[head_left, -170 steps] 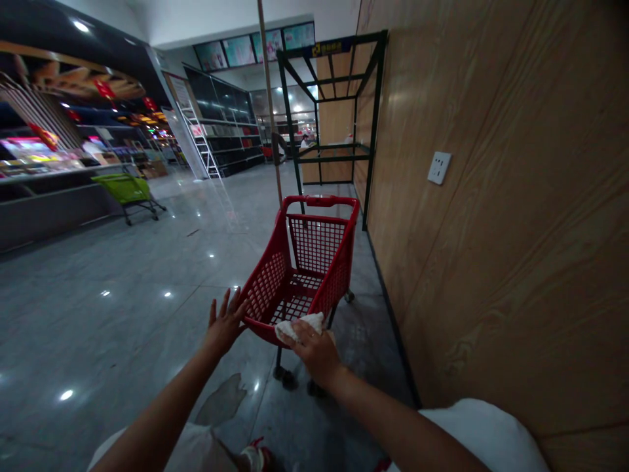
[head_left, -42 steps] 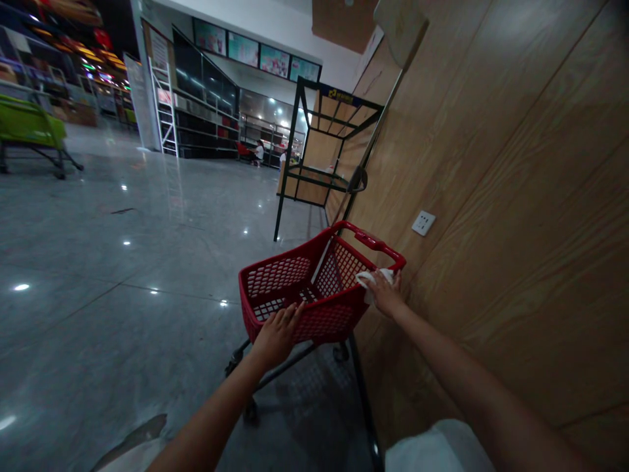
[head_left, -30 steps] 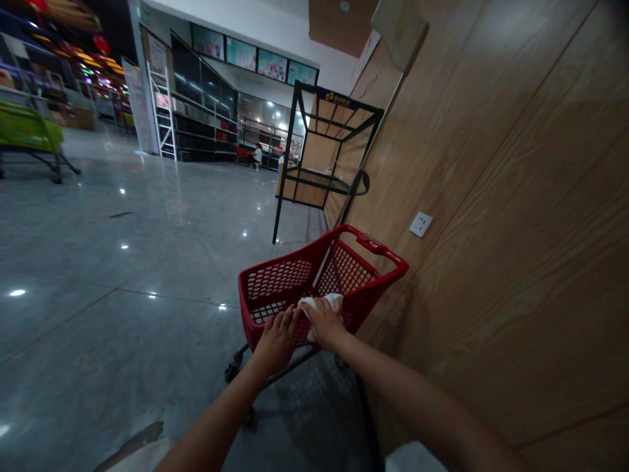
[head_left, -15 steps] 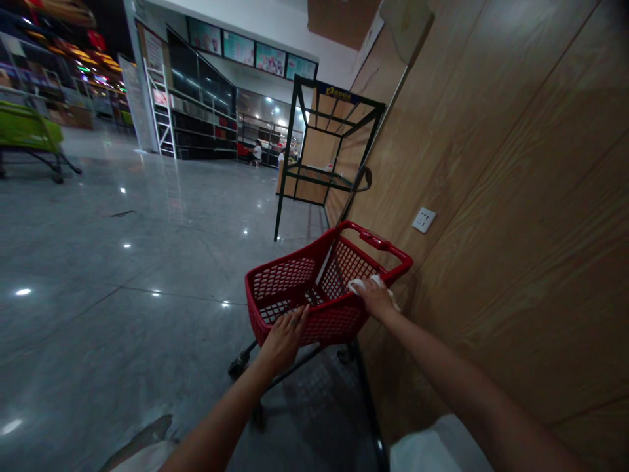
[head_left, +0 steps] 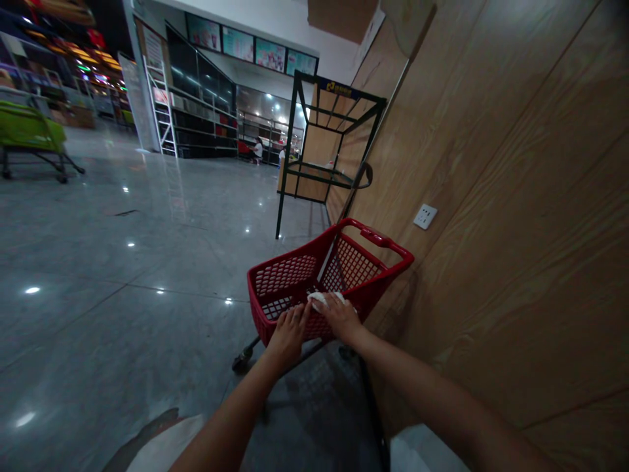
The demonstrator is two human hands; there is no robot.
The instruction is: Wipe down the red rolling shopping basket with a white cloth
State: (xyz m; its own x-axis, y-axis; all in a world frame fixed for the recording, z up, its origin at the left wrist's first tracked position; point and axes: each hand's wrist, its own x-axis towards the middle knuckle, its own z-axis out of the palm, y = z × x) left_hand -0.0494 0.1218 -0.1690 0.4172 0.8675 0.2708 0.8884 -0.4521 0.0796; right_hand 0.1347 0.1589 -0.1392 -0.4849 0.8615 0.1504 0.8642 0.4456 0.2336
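A red plastic shopping cart [head_left: 289, 267] on a dark metal frame stands in front of me, its handle toward the wood-panelled wall. My left hand [head_left: 289, 335] is closed over the cart's near rim, fingertips on the basket edge. Right beside it, my right hand [head_left: 344, 321] presses a white cloth [head_left: 320, 299] against the same rim. Part of the cloth lies hidden beneath my fingers. Both hands are nearly touching.
Close on the right rises the wood-panelled wall [head_left: 491, 249] with a white socket [head_left: 425, 216]. A dark metal rack [head_left: 319, 174] stands beyond the cart. A green cart [head_left: 32, 131] is at far left, a white ladder [head_left: 162, 111] further back. A person [head_left: 258, 149] crouches in the distance.
My right hand has slid with the cloth along the near rim, from beside the handle leftward to my left hand. The left hand stays on the rim.
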